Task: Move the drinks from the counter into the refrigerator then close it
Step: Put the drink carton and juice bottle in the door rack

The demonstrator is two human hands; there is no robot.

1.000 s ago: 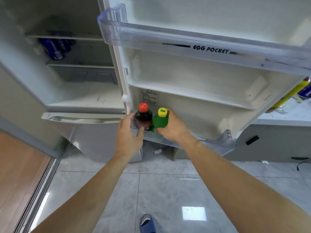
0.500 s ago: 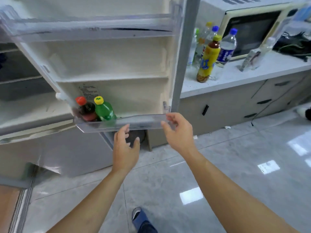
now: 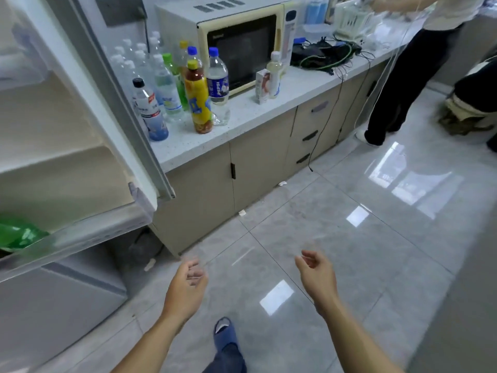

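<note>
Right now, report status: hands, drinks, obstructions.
Left hand and right hand open, empty. Bottles remain on counter; refrigerator door open. Path clear.

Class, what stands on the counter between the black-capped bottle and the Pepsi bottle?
In the head view, the yellow-labelled bottle and clear bottles stand between the black-capped bottle and Pepsi bottle.

The green bottle (image 3: 18,234) in the door shelf (image 3: 88,235) is edge-cropped and blurred.

Bright, even overhead light; white glare patches on the glossy floor tiles (image 3: 277,297). Strong wide-angle bending at edges. Motion blur smears the refrigerator door (image 3: 67,157).
</note>
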